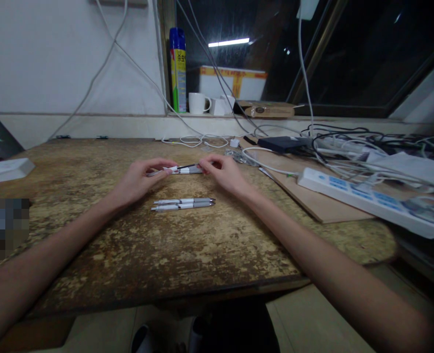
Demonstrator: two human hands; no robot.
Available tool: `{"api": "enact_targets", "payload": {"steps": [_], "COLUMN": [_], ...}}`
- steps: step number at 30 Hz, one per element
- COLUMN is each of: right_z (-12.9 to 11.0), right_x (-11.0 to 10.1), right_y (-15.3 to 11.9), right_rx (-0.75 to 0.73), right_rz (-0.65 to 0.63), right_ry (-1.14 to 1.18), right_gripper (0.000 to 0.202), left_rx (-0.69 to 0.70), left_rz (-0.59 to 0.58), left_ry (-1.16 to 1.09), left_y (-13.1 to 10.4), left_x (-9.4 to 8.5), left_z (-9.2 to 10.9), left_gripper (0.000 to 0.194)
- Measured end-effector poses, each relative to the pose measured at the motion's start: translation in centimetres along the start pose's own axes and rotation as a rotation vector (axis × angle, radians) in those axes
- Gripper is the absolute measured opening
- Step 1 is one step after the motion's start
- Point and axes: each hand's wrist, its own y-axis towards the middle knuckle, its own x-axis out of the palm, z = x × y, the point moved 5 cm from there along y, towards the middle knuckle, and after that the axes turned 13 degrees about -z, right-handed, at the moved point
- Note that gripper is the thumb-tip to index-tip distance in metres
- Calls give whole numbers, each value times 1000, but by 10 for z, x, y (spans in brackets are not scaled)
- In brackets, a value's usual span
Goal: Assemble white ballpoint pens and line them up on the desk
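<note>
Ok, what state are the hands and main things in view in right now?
Left hand: closed, fingertips on a white piece.
Right hand: closed, fingertips at one end of a dark rod.
Two pens: lying side by side.
Spray can: upright, blue cap on.
Mug: upright.
Power strip: sockets up; whether powered, unclear.
Table: surface worn, patchy.

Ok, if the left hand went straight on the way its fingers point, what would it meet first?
The left hand would probably meet the thin dark rod first, with the right hand beyond; depth is hard to judge here.
</note>
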Motion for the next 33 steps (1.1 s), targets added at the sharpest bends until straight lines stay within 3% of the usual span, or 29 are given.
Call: {"api": "enact_targets", "payload": {"steps": [9,14,18,22,24,33], "right_z": [-7,-4,6,7,5,-10], "right_x": [14,20,19,6,1,7], "right_y": [-4,-2,1,0,-1,-5], "right_rx": [19,31,142,158,151,146], "right_rz": [-85,-107,-53,67,99,51], "right_ry": [2,143,324,293,314,377], "right_gripper": [31,33,43,19,18,17], "left_rx": [-28,-16,-11,-57,-67,-63], "left_rz": [31,34,45,50,53,32], "left_ry": [19,36,50,59,54,27], "left_y": [-2,-1,-1,-1,-1,-2], "left_x": [0,-1,-2,-3,-4,-3], "left_z": [9,6,6,1,-1,2], "left_gripper": [44,42,43,44,44,43]}}
